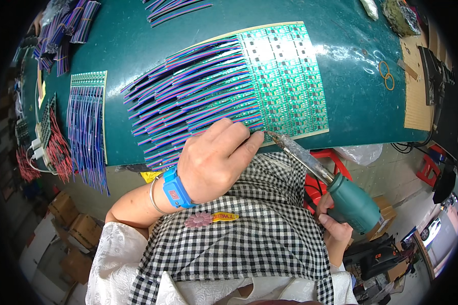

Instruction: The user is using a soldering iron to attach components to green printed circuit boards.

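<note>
A green circuit board panel (285, 76) lies on the table in front of me. Rows of multicoloured ribbon wires (198, 91) fan out leftward from it. My left hand (214, 157), with a blue wristband (176, 189), is closed at the panel's near edge, its thumb and forefinger pinching the end of a ribbon wire. In my right hand (333, 221) is a soldering iron (348, 201) with a green handle. Its tip meets the board edge right beside my left fingertips. Part of the right hand is hidden behind the handle.
Another wired panel (89, 76) lies at the left, its wires hanging past the table edge. Bundles of wires (69, 28) sit at the far left, with loose wires (178, 10) at the back. Rubber bands (389, 81) lie at the right. A red stool (336, 165) stands below the table.
</note>
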Action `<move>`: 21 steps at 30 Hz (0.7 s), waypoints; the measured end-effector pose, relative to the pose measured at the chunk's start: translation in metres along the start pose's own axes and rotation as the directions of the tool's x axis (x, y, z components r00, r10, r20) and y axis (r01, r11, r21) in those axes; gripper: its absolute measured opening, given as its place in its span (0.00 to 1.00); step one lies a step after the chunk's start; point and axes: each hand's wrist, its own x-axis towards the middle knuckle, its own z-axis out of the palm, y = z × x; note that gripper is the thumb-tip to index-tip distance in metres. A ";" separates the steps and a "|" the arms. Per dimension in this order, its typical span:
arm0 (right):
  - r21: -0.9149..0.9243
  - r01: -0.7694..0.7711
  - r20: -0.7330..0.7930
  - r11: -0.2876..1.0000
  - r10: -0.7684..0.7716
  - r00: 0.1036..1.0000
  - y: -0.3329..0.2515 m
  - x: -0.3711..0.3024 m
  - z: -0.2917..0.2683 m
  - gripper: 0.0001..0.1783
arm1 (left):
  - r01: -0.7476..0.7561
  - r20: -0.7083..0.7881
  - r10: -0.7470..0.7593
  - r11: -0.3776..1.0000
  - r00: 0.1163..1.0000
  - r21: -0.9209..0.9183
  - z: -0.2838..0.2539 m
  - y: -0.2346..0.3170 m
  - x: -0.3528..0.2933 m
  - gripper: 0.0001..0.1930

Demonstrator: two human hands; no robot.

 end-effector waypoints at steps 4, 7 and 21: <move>-0.005 0.073 0.045 0.997 -0.073 0.996 0.003 0.005 -0.005 0.24 | 0.013 0.001 -0.013 1.000 1.000 -0.002 0.001 0.001 -0.001 0.21; 0.140 -0.106 -0.059 0.984 0.115 0.992 -0.021 0.006 0.008 0.24 | 0.016 -0.002 -0.016 1.000 1.000 0.002 0.001 0.001 -0.001 0.20; 0.062 -0.036 0.051 0.997 0.033 0.998 -0.006 0.003 -0.005 0.26 | 0.021 -0.008 -0.021 1.000 1.000 -0.009 0.000 0.001 0.000 0.20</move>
